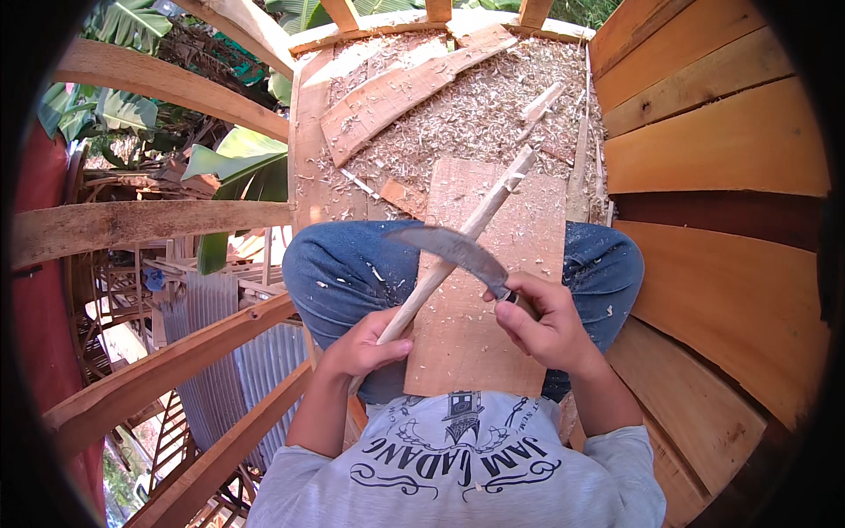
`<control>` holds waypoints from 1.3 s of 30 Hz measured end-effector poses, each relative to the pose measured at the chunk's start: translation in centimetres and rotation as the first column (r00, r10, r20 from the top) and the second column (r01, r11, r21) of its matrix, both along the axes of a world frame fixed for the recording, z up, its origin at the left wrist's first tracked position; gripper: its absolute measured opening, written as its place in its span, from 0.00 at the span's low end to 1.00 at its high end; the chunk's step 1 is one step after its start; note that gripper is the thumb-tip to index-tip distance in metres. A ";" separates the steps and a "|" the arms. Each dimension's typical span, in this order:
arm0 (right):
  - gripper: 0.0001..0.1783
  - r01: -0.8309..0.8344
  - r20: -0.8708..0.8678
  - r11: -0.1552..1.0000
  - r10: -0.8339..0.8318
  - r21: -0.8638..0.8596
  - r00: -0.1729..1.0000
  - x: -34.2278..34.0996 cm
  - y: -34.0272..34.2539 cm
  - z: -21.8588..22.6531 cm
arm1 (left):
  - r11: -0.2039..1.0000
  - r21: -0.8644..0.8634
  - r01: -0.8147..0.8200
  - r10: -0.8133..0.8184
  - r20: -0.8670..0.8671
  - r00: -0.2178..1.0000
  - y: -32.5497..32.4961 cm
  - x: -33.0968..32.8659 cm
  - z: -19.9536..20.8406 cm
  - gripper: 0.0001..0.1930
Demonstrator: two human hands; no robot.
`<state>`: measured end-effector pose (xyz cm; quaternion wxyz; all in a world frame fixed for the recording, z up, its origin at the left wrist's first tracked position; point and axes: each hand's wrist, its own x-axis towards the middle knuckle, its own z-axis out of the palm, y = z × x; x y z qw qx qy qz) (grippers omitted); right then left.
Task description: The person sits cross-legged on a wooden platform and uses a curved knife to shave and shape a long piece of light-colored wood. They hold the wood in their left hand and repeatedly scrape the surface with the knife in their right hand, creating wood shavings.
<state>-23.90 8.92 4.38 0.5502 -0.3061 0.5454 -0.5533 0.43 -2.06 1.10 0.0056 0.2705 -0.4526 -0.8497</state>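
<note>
My left hand (365, 345) grips the near end of a long pale wooden stick (480, 220) that slants away to the upper right, its far end whittled. My right hand (546, 321) is closed on the handle of a curved dark knife (449, 249). The blade lies across the stick, pointing left. Both rest above a flat wooden board (510, 290) laid across my knees in blue jeans (339, 268).
Wood shavings (475, 114) cover the plank floor ahead, with an offcut plank (396, 92) and thin sticks (546, 101). Curved hull planks (713, 150) rise on the right. Wooden ribs (150, 220) frame an open drop on the left, over corrugated sheets (220, 334).
</note>
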 end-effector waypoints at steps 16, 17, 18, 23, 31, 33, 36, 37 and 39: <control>0.10 0.044 -0.047 0.998 -0.046 -0.037 0.998 0.0 -0.3 0.0 | 1.000 -0.014 -0.013 0.014 0.018 1.000 -0.3 -0.5 0.2 0.17; 0.10 -0.080 -0.198 0.990 0.055 -0.120 0.979 0.7 0.1 -1.0 | 0.998 -0.053 -0.017 0.018 0.019 1.000 -0.4 -0.4 0.6 0.17; 0.10 -0.211 -0.357 0.963 0.140 -0.170 0.924 1.1 0.1 -1.2 | 0.997 -0.081 -0.019 0.020 0.014 1.000 -0.2 -0.3 0.4 0.17; 0.09 0.210 0.104 0.977 -0.213 0.042 0.972 -0.4 -0.8 0.0 | 0.997 -0.058 -0.051 0.050 -0.024 0.998 0.0 -0.6 -0.5 0.17; 0.13 0.392 0.361 0.908 -0.320 -0.146 0.876 -4.2 -0.8 -1.3 | 0.998 -0.032 0.061 -0.059 0.055 0.997 -0.2 0.8 -0.8 0.14; 0.13 0.324 0.244 0.945 -0.307 -0.033 0.920 -2.5 0.2 -0.6 | 0.999 0.010 0.035 -0.035 0.023 0.999 0.1 0.9 -1.1 0.13; 0.10 0.342 0.220 0.939 -0.323 -0.049 0.920 -1.8 0.7 -0.3 | 0.999 0.031 -0.027 0.027 0.022 0.999 0.0 0.5 -0.5 0.16; 0.09 0.366 0.235 0.927 -0.339 -0.082 0.911 -2.4 0.8 -0.5 | 0.999 0.028 -0.032 0.031 0.016 0.999 0.1 0.5 -0.6 0.16; 0.08 0.426 0.277 0.892 -0.375 -0.151 0.885 -3.3 0.8 -0.6 | 0.999 0.015 -0.029 0.029 0.010 1.000 0.0 0.2 -0.6 0.16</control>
